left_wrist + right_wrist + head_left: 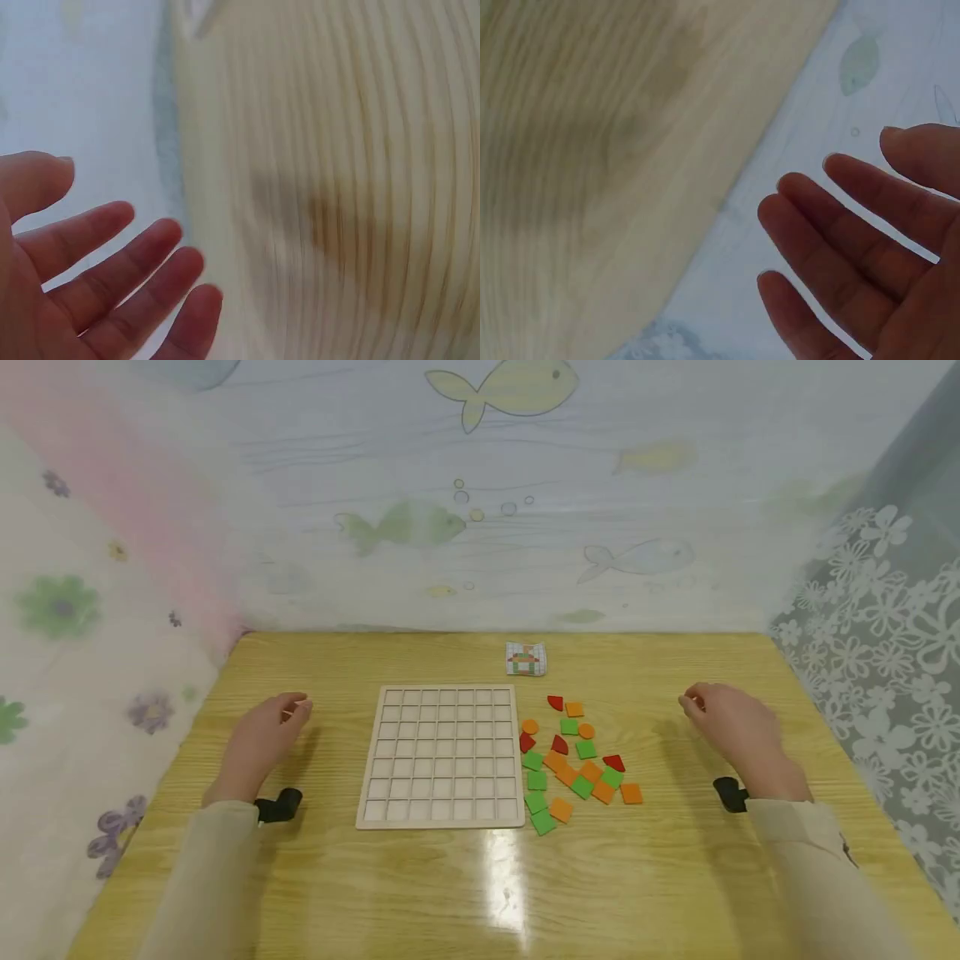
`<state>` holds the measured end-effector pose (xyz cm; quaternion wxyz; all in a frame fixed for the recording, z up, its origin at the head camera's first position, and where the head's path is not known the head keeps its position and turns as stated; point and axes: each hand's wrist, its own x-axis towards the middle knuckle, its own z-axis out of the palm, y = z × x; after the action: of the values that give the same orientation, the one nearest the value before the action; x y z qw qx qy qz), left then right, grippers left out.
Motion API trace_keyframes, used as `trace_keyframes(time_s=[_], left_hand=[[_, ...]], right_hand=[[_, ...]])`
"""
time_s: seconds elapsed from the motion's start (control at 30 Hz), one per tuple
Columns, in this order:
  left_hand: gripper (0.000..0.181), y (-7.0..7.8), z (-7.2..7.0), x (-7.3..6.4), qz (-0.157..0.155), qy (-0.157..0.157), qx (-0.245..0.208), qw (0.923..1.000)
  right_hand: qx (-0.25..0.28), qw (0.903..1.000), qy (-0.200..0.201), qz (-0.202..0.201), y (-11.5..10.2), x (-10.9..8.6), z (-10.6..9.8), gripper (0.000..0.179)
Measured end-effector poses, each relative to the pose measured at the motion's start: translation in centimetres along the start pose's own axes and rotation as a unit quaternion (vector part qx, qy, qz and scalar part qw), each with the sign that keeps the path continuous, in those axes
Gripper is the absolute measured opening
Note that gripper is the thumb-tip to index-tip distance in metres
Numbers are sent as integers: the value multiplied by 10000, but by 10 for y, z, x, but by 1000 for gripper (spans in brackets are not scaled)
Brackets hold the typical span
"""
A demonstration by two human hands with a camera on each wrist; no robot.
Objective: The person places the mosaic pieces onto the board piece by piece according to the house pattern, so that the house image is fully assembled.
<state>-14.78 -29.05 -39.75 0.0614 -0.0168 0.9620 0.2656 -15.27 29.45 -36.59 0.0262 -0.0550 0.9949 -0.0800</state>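
Observation:
My left hand hovers above the table, left of a pale wooden grid board whose square cells hold no tiles. In the left wrist view this hand has relaxed, spread fingers and nothing in them. On the far right my right hand is raised over the table too. Its loosely bent fingers hold nothing in the right wrist view. Nearest to it lies a loose group of orange tiles, green tiles and red quarter-round tiles, just right of the board.
Behind the board, a small printed pattern card lies on the wooden table. Walls with fish and flower drawings border the table at the back and left. A floral lace-like curtain stands along the right side.

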Motion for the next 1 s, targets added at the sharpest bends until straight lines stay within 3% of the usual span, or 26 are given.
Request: trace_keyframes(time_s=[0.13, 0.23, 0.5, 0.63, 0.77, 0.87, 1.0], left_hand=[[70, 12, 19, -5, -135, -132, -643, 9978], [65, 21, 36, -8, -123, -275, -823, 9962], [47, 36, 75, -15, -218, -246, -1767, 9837], [47, 40, 82, -14, -290, -146, -2073, 9777], [46, 40, 82, -17, -516, -328, -2663, 9619], [46, 40, 81, -20, -695, -504, -3028, 9492], [46, 40, 82, -22, -810, -549, -3187, 9428]], right_hand=[[465, 9986, 223, -139, -11, -3, 19, 29], [828, 9956, 306, -319, -26, -4, 37, 26], [1903, 9793, -46, -690, -89, -1, 79, 23], [2213, 9721, -309, -709, -113, 3, 83, 22], [2311, 9678, -734, -680, -126, 6, 87, 26], [2276, 9673, -887, -682, -132, 7, 91, 29], [2089, 9719, -924, -566, -140, 8, 92, 30]])
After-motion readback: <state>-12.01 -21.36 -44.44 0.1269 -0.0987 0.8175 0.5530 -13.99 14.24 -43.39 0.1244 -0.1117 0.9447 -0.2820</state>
